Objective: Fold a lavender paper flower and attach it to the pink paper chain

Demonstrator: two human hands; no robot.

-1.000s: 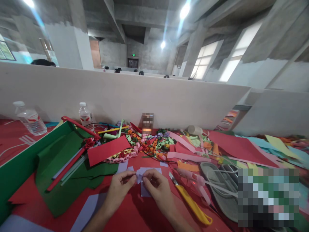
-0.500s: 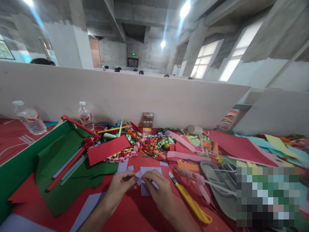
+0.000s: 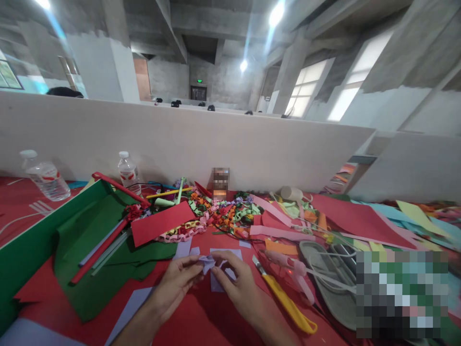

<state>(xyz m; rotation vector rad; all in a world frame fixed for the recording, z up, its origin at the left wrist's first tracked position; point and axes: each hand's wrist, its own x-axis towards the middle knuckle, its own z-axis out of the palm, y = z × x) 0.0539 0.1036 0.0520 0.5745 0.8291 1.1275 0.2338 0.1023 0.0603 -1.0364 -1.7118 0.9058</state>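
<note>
Left hand [image 3: 180,281]: fingertips pinch one folded purple paper [image 3: 206,262].
Right hand [image 3: 237,283]: fingertips grasp its other side.
Folded purple paper: between two hands, above the red tabletop [image 3: 194,317].
Bottles [image 3: 128,173]: two, clear, before the white partition [image 3: 173,144].
Yellow-handled knife [image 3: 286,300]: one, right of the right hand.
Pink glue gun [image 3: 297,271]: one, beside the knife.

- Red tabletop [image 3: 201,319] is offering passage between the forearms [image 3: 144,315].
- Yellow cutter [image 3: 286,300] and glue gun [image 3: 292,267] are blocking the right.
- Paper chains [image 3: 223,216] are obstructing the far side.
</note>
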